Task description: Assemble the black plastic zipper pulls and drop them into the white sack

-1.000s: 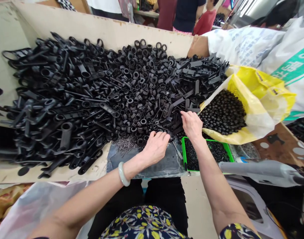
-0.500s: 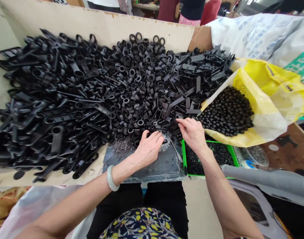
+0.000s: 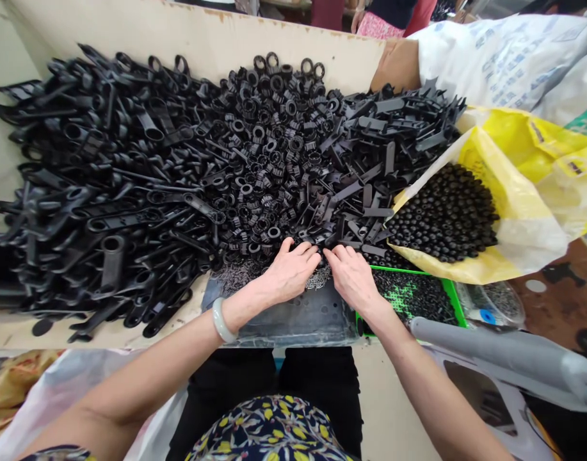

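Observation:
My left hand (image 3: 293,272), with a pale bangle (image 3: 221,320) on its wrist, is closed at the near edge of the black ring pile (image 3: 269,160). Close beside it, my right hand (image 3: 351,275) has its fingers pinched together. The fingertips of both hands nearly meet over small silver pins (image 3: 319,278); whatever they hold is hidden among dark parts. Under the hands lies a dark grey mat (image 3: 293,323). Long black handles (image 3: 113,262) are heaped on the left, and flat black pieces (image 3: 379,121) lie at the back right.
A yellow and white bag (image 3: 528,237) of black beads (image 3: 444,214) lies at the right. In front of it is a green tray (image 3: 459,307) of small black parts, near a grey cylindrical arm (image 3: 495,352). People stand beyond the back board (image 3: 216,38).
My right hand has moved left and slightly down, toward my left hand. My left hand has shifted a little up. The camera view has shifted slightly.

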Tool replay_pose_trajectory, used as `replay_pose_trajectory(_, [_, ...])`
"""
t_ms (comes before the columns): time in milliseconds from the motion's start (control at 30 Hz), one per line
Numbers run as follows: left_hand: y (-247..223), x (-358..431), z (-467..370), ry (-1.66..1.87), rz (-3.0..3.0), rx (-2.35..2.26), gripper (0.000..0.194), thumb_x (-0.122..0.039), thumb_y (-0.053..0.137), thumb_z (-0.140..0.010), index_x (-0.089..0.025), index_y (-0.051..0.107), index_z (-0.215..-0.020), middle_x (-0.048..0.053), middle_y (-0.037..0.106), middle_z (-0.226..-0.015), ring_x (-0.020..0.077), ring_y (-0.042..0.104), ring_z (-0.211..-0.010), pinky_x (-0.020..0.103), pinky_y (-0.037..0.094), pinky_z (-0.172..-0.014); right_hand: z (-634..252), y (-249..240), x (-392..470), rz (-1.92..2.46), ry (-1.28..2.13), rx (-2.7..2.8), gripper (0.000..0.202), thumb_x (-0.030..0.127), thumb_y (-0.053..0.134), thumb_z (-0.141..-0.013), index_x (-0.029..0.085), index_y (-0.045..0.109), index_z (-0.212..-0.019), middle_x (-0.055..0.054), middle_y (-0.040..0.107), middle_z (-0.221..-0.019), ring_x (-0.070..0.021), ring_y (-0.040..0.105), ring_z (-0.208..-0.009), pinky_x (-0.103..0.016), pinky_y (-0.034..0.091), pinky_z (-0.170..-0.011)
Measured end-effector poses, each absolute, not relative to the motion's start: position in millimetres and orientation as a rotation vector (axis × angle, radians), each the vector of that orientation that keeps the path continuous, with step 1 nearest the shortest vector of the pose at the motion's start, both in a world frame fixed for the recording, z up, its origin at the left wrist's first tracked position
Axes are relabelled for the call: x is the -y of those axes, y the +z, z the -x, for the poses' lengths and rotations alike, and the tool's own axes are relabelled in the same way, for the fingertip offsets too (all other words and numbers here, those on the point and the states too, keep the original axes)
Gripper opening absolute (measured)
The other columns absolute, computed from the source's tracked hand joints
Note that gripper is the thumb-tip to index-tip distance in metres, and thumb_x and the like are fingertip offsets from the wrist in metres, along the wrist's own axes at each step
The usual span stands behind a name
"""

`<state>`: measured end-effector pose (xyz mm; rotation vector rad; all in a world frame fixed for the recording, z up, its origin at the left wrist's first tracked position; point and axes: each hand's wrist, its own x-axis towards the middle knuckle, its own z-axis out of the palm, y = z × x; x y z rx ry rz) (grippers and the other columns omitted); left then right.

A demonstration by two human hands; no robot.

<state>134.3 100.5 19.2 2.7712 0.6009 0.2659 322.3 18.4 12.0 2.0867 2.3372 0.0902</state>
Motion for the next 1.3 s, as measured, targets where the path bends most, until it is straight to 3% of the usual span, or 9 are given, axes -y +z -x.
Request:
replay_pose_trajectory(133, [21,-96,-128,0.261,-2.751,-0.554,0.042,0.001,0.043,-0.087,-0.017,0.060,-0.120,0.021,0.063,-0.143,0.0336,0.052,-0.141,0.064,0.022,-0.122,-316,11,-20,-2.060,0.187,-2.246,0.042,0.010,0.044,-0.102,0.018,0.061,-0.140,-0.014,0.067,-0.115,-0.0305,0.055,-0.102,-0.043,0.037,-0.082])
replay_pose_trajectory(367, [20,-74,-113,0.306,-2.685,-0.499,0.039,0.003,0.043,-0.084,-0.020,0.062,-0.110,0.019,0.069,-0.132,0.0314,0.058,-0.136,0.064,0.013,-0.128,-314,20,4,-1.977,0.073,-2.351,0.044,0.010,0.049,-0.101,0.022,0.061,-0.142,-0.011,0.067,-0.112,-0.0271,0.054,-0.099,-0.042,0.033,-0.082])
replay_pose_trajectory(533, [21,-80,-111,0.405,-2.527,-0.553,0.043,0.003,0.047,-0.084,-0.022,0.063,-0.115,0.016,0.069,-0.139,0.0319,0.055,-0.141,0.067,0.008,-0.129,-319,19,3,-2.052,0.107,-2.363,0.041,0.017,0.046,-0.105,0.023,0.060,-0.143,-0.010,0.068,-0.112,-0.0262,0.054,-0.098,-0.042,0.030,-0.082])
replay_pose_trajectory(767, [15,-106,-129,0.474,-2.479,-0.536,0.041,0.002,0.047,-0.082,-0.023,0.064,-0.109,0.011,0.074,-0.122,0.0327,0.054,-0.141,0.067,-0.001,-0.129,-331,9,-15,-2.127,0.226,-2.295,0.030,0.024,0.046,-0.107,0.024,0.071,-0.123,-0.010,0.071,-0.102,-0.0273,0.052,-0.095,-0.042,0.027,-0.080])
replay_pose_trajectory(900, [17,-110,-128,0.421,-2.498,-0.504,0.038,0.001,0.046,-0.084,-0.023,0.064,-0.106,0.011,0.076,-0.113,0.0331,0.055,-0.140,0.067,-0.001,-0.127,-333,9,-21,-2.097,0.232,-2.315,0.028,0.026,0.048,-0.107,0.023,0.071,-0.123,-0.011,0.072,-0.106,-0.0284,0.052,-0.098,-0.043,0.027,-0.080])
replay_pose_trajectory(1100, [23,-99,-115,0.421,-2.390,-0.507,0.039,0.002,0.051,-0.080,-0.024,0.065,-0.106,0.010,0.077,-0.111,0.0340,0.056,-0.140,0.067,0.001,-0.127,-331,12,-25,-2.022,0.150,-2.374,0.030,0.016,0.047,-0.104,0.020,0.071,-0.120,-0.012,0.071,-0.105,-0.0282,0.052,-0.097,-0.043,0.027,-0.081])
replay_pose_trajectory(1300, [24,-75,-103,0.292,-2.634,-0.526,0.040,0.001,0.046,-0.087,-0.021,0.063,-0.116,0.015,0.074,-0.129,0.0349,0.053,-0.142,0.067,0.009,-0.126,-321,15,-11,-1.953,0.080,-2.456,0.029,0.015,0.048,-0.104,0.020,0.071,-0.122,-0.010,0.070,-0.103,-0.0261,0.052,-0.096,-0.042,0.028,-0.083])
